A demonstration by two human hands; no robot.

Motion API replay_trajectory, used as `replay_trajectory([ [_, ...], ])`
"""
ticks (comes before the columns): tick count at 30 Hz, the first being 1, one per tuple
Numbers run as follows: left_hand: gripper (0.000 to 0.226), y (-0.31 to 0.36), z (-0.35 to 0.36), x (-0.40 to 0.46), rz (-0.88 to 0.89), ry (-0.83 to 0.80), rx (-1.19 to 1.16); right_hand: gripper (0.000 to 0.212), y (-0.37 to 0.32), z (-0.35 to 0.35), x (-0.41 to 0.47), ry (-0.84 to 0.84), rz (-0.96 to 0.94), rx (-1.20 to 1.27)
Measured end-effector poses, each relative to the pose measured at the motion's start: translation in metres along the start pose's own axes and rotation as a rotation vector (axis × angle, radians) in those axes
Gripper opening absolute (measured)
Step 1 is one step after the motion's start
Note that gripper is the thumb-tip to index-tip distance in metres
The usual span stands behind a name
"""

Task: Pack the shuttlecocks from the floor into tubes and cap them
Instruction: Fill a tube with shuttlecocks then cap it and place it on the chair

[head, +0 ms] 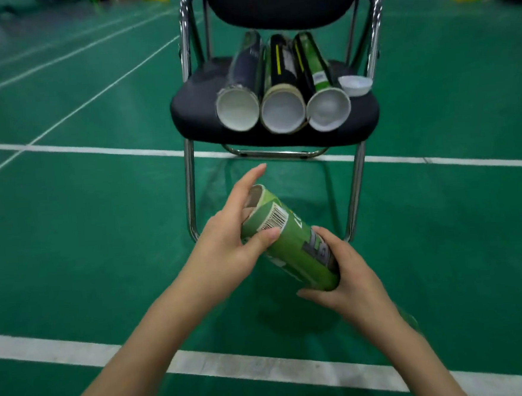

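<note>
Held item: green cardboard shuttlecock tube with barcode label [290, 239], off the floor, between both hands, in front of the chair.
Long axis: slanted, from lower right near the person to upper left toward the chair.
Open end: points up and away; contents cannot be told.
Left hand [225, 240]: at the open end, thumb pressed on the barcode side, fingers extended over the rim; the nearer hand to the mouth.
Right hand [348, 272]: wrapped round the closed base, supporting it.
Chair: black padded seat on chrome frame [195, 109] carries 3 open tubes lying side by side [283, 111], mouths facing the person.
Cap: white plastic cap [355, 84] on the seat's right edge, well apart from the held tube.
Judgement: capping requires reaching forward and right.
</note>
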State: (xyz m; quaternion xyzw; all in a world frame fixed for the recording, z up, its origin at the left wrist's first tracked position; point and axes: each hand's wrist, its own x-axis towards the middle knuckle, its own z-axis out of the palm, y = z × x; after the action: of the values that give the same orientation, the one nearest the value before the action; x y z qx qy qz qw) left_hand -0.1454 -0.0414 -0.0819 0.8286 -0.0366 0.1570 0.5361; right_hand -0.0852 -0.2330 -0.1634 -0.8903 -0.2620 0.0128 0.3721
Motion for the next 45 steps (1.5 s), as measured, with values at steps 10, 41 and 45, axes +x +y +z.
replay_trajectory([
  [10,0.094,0.088,-0.011,0.025,0.069,0.324,-0.104,0.086,-0.071,-0.055,0.011,0.079,-0.014,0.31],
  [41,0.091,0.121,-0.011,0.128,0.043,0.248,-0.377,0.027,-0.003,-0.155,0.226,0.228,0.031,-0.405],
  [45,0.093,0.117,-0.014,0.133,0.056,0.244,-0.376,0.028,0.011,-0.152,0.252,0.233,0.1,-0.499],
])
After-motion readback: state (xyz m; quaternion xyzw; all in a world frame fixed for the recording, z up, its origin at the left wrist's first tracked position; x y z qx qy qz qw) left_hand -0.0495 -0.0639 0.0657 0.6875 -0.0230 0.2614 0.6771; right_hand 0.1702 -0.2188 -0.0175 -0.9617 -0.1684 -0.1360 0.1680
